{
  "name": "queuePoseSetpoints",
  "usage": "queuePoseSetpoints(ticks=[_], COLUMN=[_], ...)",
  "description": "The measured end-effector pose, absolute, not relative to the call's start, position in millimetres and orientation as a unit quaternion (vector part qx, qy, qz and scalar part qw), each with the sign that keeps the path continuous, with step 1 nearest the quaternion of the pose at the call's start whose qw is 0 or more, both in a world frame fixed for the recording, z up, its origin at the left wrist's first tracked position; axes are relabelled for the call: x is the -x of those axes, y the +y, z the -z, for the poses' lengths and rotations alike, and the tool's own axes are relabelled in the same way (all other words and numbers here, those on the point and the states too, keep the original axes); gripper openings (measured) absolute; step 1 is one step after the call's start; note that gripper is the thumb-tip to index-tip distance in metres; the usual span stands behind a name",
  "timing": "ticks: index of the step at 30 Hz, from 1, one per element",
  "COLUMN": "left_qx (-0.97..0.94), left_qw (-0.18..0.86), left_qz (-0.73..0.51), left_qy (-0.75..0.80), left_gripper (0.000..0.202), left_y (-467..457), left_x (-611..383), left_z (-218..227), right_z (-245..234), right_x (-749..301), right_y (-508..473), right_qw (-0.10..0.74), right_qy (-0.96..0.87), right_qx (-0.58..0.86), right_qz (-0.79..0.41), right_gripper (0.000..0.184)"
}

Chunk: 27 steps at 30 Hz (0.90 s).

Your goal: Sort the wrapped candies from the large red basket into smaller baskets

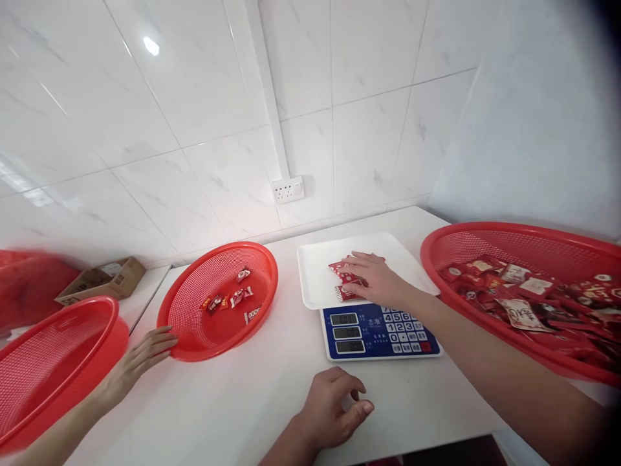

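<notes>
My right hand (371, 275) lies flat, fingers spread, on a few red candy packets (345, 285) on the white tray (315, 272) of a blue-faced digital scale (378, 331). My left hand (334, 408) rests half-curled on the white table (252, 401) in front of the scale and holds nothing. A round red mesh basket (194, 304) to the left holds several small wrapped candies (233, 299). Another person's hand (140, 356) reaches in from the lower left and touches that basket's front rim.
A large red basket (485, 236) at the right is heaped with red packets (524, 294). Another red basket (53, 362) sits at the far left, with a cardboard box (104, 278) behind it. A wall socket (288, 189) sits on the tiled wall.
</notes>
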<state>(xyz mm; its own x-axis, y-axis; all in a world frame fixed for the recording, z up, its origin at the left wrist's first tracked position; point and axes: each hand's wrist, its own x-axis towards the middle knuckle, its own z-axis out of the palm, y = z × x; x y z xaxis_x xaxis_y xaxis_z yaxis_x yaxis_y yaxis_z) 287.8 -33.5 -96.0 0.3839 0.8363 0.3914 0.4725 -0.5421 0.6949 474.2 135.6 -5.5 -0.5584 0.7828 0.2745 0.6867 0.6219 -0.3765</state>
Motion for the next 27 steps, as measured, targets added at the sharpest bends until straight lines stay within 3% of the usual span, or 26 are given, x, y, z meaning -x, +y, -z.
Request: queuePoseSetpoints(ticks=[4,6,16,20,23,27], left_qx=[-0.79,-0.786,-0.729,-0.64,-0.533,-0.329], left_qw=[0.236,0.228,0.115,-0.005,-0.179,-0.199], left_qz=[-0.379,-0.384,-0.37,-0.369,-0.228,-0.083], left_qy=[0.42,0.427,0.565,0.673,0.795,0.919], left_gripper=[0.045,0.045,0.023,0.043,0.055,0.063], left_y=[-32,-32,-18,4,8,-7], left_x=[-287,-287,-249,-167,-91,-1], left_z=[96,94,68,32,-1,-31], right_z=[17,29,82,89,89,88], right_x=[-500,-508,-485,-480,-482,-482], right_y=[92,66,-12,-19,-19,-17], right_qw=[0.366,0.394,0.241,0.223,0.239,0.24], right_qy=[-0.82,-0.8,-0.769,-0.75,-0.736,-0.728], right_qx=[0.413,0.416,0.374,0.366,0.367,0.374], right_qz=[-0.154,-0.179,-0.458,-0.503,-0.516,-0.522], right_gripper=[0.037,0.03,0.034,0.036,0.036,0.033])
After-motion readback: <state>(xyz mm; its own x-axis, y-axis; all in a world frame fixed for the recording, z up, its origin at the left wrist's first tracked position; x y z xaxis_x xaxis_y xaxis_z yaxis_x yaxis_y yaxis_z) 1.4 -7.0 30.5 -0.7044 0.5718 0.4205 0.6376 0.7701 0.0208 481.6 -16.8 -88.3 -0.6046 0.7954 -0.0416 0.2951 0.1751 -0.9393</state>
